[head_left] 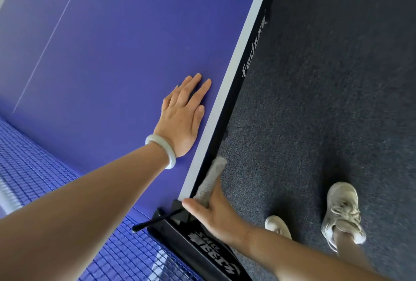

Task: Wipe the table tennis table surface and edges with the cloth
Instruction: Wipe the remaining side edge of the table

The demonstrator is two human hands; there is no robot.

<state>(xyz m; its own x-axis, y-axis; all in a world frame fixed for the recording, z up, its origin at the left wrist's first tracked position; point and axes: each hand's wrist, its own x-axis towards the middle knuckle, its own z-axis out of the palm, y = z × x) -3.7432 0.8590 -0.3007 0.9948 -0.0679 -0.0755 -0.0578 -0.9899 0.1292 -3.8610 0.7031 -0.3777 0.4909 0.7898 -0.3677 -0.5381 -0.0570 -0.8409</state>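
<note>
Here, the left hand lies flat, fingers straight, on the blue worktop beyond the net post. Just past that post, the right hand presses the cloth against the worktop's side edge, fingers straight, thumb spread.

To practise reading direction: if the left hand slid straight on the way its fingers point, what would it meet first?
Probably the white edge stripe of the table; the left hand angles slightly toward it.
</note>
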